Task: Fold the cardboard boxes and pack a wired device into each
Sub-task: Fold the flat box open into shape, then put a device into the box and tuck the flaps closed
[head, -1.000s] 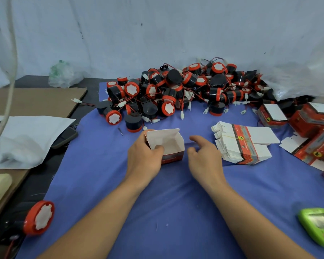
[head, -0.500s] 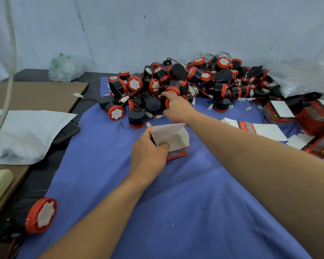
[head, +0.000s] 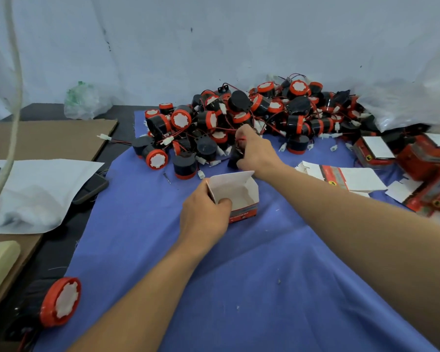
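Head view: the left hand (head: 204, 212) grips the folded box (head: 240, 196) by its near wall, steadying it mouth-up on the blue cloth (head: 239, 288) for loading. The right hand (head: 255, 151) clasps a black wired device (head: 233, 158) at the edge of the pile (head: 277, 110).

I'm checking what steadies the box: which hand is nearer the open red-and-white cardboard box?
Left. The left hand grips the open red-and-white cardboard box at its left wall; the right hand is beyond its raised flap, holding a black wired device by the pile.
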Demonstrator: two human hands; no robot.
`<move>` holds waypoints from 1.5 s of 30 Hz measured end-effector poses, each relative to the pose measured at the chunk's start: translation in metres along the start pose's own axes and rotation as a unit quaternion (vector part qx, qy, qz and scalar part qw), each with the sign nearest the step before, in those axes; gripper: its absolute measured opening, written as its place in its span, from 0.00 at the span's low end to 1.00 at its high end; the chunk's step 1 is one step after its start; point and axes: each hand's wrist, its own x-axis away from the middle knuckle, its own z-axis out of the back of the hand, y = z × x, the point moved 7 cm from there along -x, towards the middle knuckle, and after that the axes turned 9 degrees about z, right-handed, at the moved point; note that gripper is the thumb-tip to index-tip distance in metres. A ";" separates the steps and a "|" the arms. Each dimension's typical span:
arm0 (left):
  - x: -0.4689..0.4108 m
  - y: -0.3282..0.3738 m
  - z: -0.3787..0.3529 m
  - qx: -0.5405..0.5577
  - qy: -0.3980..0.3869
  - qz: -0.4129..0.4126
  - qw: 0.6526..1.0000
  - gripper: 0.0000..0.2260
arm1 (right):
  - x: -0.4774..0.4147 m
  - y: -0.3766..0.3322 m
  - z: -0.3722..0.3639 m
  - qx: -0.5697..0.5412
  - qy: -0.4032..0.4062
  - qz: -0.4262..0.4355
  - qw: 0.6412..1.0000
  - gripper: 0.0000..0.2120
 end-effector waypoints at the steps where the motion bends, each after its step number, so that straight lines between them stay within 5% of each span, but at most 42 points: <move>1: 0.000 0.000 0.000 -0.001 -0.001 0.001 1.000 0.17 | 0.011 0.002 0.008 -0.051 0.026 -0.019 0.998 0.27; 4: 0.000 -0.001 0.000 -0.007 0.003 0.002 1.000 0.15 | 0.045 0.017 0.036 -0.247 0.091 -0.085 0.961 0.26; 7: 0.000 -0.001 0.001 -0.012 0.004 0.005 1.000 0.14 | 0.081 0.029 0.065 -0.463 0.138 -0.146 0.863 0.19; 11: 0.003 0.001 -0.001 -0.010 -0.008 0.005 1.000 0.14 | 0.125 0.028 0.110 -0.576 0.169 -0.133 0.788 0.09; 14: 0.006 0.004 0.000 -0.001 -0.010 0.002 1.000 0.16 | 0.152 0.020 0.149 -0.503 0.235 -0.111 0.824 0.05; 18: 0.007 0.004 0.000 -0.009 -0.006 0.005 1.000 0.13 | 0.187 -0.005 0.180 -0.211 0.353 -0.105 0.906 0.11; 21: 0.005 0.003 0.002 -0.012 0.002 0.016 1.000 0.11 | 0.191 -0.041 0.140 0.062 0.251 -0.057 0.964 0.13; 24: 0.007 0.002 0.004 -0.004 0.007 0.018 1.000 0.12 | 0.184 -0.054 0.069 0.174 0.071 -0.054 0.981 0.14; 27: 0.008 0.003 0.005 0.000 0.005 0.001 1.000 0.13 | 0.186 -0.047 0.021 0.135 -0.034 -0.089 0.986 0.16; 32: 0.006 0.001 0.003 -0.012 -0.011 0.005 1.000 0.15 | 0.193 -0.015 0.020 -0.057 -0.060 -0.112 0.990 0.12; 33: 0.006 0.001 0.002 -0.011 -0.013 0.004 1.000 0.16 | 0.194 -0.011 0.025 -0.097 -0.057 -0.111 0.987 0.19; 38: 0.004 0.001 0.001 -0.013 -0.024 0.010 1.000 0.17 | 0.198 -0.018 0.025 0.028 -0.131 0.042 0.990 0.34; 43: 0.008 0.003 0.002 -0.011 -0.028 0.015 0.999 0.14 | 0.205 -0.020 0.012 -0.042 -0.192 0.059 0.979 0.23; 45: 0.009 0.003 0.001 0.000 -0.037 0.004 0.999 0.08 | 0.204 -0.021 0.018 -0.073 -0.145 0.050 0.985 0.22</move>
